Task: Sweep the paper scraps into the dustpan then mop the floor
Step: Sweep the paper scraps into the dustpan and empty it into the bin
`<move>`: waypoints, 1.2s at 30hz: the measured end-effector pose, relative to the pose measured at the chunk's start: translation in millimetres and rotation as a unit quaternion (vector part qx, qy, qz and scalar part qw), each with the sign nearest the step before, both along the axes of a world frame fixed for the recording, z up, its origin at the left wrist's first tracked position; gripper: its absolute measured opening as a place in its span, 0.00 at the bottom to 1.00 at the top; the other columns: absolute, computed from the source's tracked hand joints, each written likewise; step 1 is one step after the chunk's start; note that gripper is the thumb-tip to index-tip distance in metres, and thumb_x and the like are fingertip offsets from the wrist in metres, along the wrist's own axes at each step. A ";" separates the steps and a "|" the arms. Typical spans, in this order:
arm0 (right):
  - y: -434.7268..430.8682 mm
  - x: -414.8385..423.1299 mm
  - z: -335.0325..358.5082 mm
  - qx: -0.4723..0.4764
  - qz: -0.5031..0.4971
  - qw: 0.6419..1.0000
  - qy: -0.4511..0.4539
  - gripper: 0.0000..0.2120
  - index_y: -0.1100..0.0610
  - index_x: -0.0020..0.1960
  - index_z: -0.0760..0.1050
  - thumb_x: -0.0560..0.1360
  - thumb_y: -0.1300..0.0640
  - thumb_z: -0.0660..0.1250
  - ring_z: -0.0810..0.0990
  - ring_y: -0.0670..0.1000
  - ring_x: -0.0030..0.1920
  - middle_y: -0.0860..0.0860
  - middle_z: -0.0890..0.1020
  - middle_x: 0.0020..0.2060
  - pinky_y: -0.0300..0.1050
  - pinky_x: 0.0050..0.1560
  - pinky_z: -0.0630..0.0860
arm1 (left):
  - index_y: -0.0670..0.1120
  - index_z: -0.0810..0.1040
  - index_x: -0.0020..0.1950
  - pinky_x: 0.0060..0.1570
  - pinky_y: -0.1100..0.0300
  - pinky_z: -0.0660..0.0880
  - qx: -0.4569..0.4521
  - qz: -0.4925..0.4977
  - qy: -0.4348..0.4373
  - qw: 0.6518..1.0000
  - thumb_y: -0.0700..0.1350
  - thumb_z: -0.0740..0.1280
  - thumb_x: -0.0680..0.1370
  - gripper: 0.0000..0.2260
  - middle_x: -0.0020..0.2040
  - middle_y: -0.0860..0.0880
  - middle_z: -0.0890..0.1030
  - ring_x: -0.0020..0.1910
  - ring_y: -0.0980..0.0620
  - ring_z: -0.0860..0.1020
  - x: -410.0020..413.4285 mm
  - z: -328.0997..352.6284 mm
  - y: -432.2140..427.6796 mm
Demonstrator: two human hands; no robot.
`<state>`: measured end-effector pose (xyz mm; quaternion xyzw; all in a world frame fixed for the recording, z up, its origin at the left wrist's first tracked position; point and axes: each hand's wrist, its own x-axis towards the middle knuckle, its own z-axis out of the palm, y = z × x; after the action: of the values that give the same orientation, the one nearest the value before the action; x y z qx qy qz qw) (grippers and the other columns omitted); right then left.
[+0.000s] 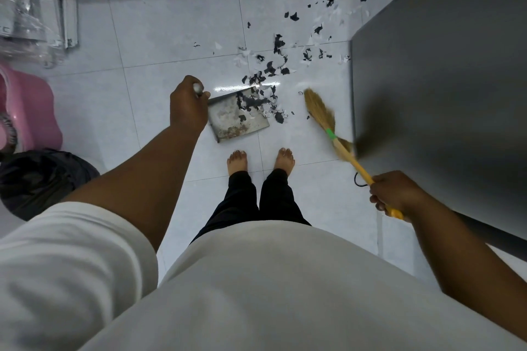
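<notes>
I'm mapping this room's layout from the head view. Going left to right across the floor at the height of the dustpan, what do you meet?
Pink bucket → left hand gripping the pan's handle → dustpan → broom → grey table.

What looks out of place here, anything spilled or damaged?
Torn black and white paper scraps lie strewn over the white tiled floor, from the mouth of the grey metal dustpan to well beyond it; only some sit inside. Its base looks stained, rusty. The yellow-handled straw broom is blurred. Nothing else odd.
</notes>
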<state>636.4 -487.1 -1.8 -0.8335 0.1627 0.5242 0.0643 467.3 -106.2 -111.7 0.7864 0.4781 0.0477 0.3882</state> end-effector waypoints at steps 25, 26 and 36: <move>30.6 26.5 41.1 0.056 0.167 0.984 -0.024 0.17 0.54 0.64 0.76 0.77 0.61 0.63 0.79 0.54 0.29 0.57 0.83 0.38 0.44 0.28 0.76 | 0.42 0.77 0.50 0.39 0.74 0.67 -0.008 0.093 -0.001 0.996 0.38 0.69 0.77 0.04 0.44 0.48 0.77 0.42 0.53 0.74 -48.0 4.3 11.9; 39.2 29.8 30.6 0.052 0.160 0.985 -0.031 0.16 0.56 0.62 0.78 0.76 0.62 0.63 0.79 0.55 0.29 0.58 0.83 0.39 0.45 0.29 0.76 | 0.42 0.77 0.49 0.40 0.74 0.67 -0.005 0.093 -0.008 0.996 0.38 0.69 0.76 0.04 0.44 0.48 0.77 0.42 0.52 0.74 -49.9 5.5 12.2; 99.3 -9.0 2.0 0.040 0.238 0.969 0.052 0.12 0.61 0.56 0.77 0.75 0.63 0.62 0.80 0.56 0.30 0.61 0.83 0.42 0.48 0.33 0.80 | 0.38 0.77 0.52 0.40 0.82 0.66 -0.006 0.109 -0.004 0.994 0.32 0.67 0.77 0.05 0.44 0.46 0.75 0.43 0.52 0.74 -54.1 6.5 9.2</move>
<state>627.5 -387.8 0.2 -0.8166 -0.0587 0.5730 -0.0373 413.1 -97.0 -105.1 0.7275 0.5594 0.0899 0.3870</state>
